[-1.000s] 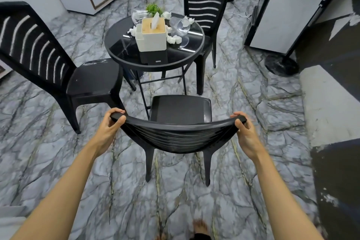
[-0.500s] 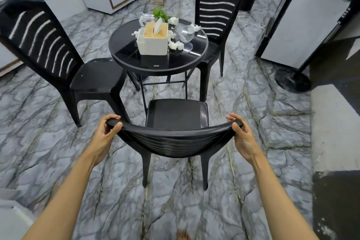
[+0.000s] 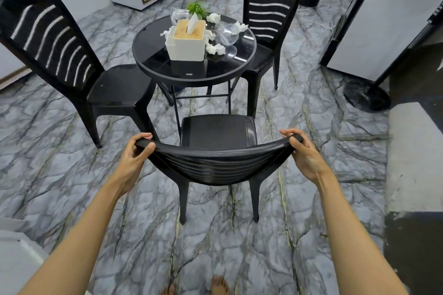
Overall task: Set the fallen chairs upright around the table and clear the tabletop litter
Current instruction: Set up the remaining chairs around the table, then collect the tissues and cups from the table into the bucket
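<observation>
A: The near chair (image 3: 218,132) stands closer to the desk (image 3: 153,64) than a second ago, upright, its seat facing the desk's legs.
B: And the hands?
A: The left hand (image 3: 134,158) and right hand (image 3: 304,153) each grip a top corner of its backrest.
B: Litter?
A: Crumpled tissues (image 3: 215,48) lie on the desk around the tissue box (image 3: 188,43).

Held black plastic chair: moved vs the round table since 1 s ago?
Cannot tell. The near black plastic chair keeps the same gap to the round black glass table; its slight leftward drift could be camera motion.
</observation>
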Tool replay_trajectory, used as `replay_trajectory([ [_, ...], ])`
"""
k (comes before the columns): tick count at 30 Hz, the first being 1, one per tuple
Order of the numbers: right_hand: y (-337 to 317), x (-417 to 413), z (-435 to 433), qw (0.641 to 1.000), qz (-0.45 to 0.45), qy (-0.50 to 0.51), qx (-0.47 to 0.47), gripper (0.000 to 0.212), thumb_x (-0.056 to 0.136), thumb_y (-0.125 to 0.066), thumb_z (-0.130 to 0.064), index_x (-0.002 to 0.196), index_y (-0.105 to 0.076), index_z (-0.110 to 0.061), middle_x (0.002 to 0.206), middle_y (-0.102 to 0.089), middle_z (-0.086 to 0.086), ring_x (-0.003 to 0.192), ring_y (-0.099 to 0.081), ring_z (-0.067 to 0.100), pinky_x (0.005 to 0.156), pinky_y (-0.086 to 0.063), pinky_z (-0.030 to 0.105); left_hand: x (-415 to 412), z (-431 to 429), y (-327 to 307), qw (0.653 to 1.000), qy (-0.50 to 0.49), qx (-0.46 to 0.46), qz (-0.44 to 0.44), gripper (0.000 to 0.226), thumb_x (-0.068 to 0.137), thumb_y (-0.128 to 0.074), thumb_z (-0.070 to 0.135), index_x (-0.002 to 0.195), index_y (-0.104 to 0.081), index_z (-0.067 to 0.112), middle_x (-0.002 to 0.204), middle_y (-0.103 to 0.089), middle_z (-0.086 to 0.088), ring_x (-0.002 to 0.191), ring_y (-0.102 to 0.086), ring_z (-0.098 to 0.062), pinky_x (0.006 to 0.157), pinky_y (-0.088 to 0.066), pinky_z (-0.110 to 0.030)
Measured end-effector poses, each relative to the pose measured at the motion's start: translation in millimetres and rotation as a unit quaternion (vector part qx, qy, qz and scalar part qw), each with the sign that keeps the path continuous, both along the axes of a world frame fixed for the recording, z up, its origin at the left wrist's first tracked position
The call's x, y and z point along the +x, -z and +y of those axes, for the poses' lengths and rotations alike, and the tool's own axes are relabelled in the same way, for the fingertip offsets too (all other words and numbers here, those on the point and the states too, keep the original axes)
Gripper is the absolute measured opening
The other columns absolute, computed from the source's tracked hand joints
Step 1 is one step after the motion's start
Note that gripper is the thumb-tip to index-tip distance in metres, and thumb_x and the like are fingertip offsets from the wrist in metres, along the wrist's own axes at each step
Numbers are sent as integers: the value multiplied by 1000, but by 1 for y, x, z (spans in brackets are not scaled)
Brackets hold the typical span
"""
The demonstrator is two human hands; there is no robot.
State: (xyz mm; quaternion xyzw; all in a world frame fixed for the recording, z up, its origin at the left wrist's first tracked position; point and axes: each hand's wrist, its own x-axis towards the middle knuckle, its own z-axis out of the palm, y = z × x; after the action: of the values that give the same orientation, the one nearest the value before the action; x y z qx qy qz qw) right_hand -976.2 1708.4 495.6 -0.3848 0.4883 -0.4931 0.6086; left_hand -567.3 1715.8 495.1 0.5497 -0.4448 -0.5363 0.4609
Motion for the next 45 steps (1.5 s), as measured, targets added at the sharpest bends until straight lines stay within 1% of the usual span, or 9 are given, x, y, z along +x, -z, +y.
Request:
replay_trajectory([
  [4, -3, -6, 3, 999, 19, -43, 5, 69, 41, -90, -50, 96, -60, -21, 113, -62, -3, 101, -60, 10, 93, -42, 25, 9, 1, -7, 999, 33, 22, -27, 23, 83, -56, 28, 106, -55, 29, 96, -52, 3, 85, -52, -6, 78, -41, -23],
  [10, -9, -8, 2, 998, 32, -57, 15, 63, 38, -91, -49, 87, -62, -23, 114, -64, -4, 99, -63, 8, 99, -40, 29, 10, 0, -12, 996, 46, 41, -64, 26, 92, -50, 16, 118, -50, 19, 87, -50, 5, 60, -53, 8, 63, -43, -14],
  [19, -15, -1, 7, 998, 38, -49, 16, 73, 40, -89, -53, 97, -59, -19, 112, -64, -6, 101, -59, 11, 102, -37, 31, 8, 2, -14, 997, 35, 43, -56, 33, 90, -54, 18, 123, -50, 18, 94, -52, 5, 82, -51, -5, 75, -42, -20],
  [25, -19, 0, 8, 997, 59, -40, 27, 85, 34, -89, -56, 106, -60, -21, 120, -60, -4, 109, -56, 11, 100, -40, 29, 10, 1, -14, 996, 46, 65, -40, 45, 86, -59, 24, 130, -47, 23, 129, -49, 1, 115, -49, -10, 105, -34, -30],
  [30, -31, -1, 10, 991, 104, -65, 47, 92, 31, -87, -60, 114, -60, -31, 131, -55, -5, 122, -49, 10, 107, -32, 32, 15, 3, -20, 991, 69, 80, -76, 94, 52, -72, 69, 135, -40, 37, 143, -37, 5, 134, -35, -15, 110, -29, -32],
  [33, -56, 3, 10, 967, 218, -120, 45, 87, 38, -79, -69, 116, -58, -39, 132, -54, -4, 126, -43, 11, 105, -28, 31, 16, 2, -24, 989, 72, 90, -92, 87, 66, -70, 59, 141, -33, 35, 152, -29, 3, 140, -27, -18, 111, -27, -36],
  [37, -95, 34, -15, 947, 289, -143, -13, 40, 87, -60, -38, 126, -52, -39, 142, -43, -10, 134, -32, 9, 108, -25, 32, 27, 1, -33, 983, 63, 86, -147, 76, 76, -59, 59, 143, -30, 36, 155, -24, 5, 143, -23, -17, 115, -23, -40],
  [41, -111, 123, -56, 912, 361, -183, -74, 44, 94, -45, -40, 137, -42, -31, 147, -39, -4, 138, -32, 17, 110, -26, 31, 62, 0, -42, 970, -26, 51, -238, 57, 92, -48, 39, 145, -30, 25, 154, -25, 2, 143, -23, -18, 114, -21, -35],
  [45, -96, 242, -92, 841, 444, -282, -126, 50, 97, -39, -41, 143, -33, -21, 152, -32, 4, 142, -25, 21, 118, -12, 46, 129, -3, -35, 937, -51, 50, -343, 59, 93, -45, 41, 145, -29, 19, 155, -24, -8, 145, -18, -23, 118, -17, -43],
])
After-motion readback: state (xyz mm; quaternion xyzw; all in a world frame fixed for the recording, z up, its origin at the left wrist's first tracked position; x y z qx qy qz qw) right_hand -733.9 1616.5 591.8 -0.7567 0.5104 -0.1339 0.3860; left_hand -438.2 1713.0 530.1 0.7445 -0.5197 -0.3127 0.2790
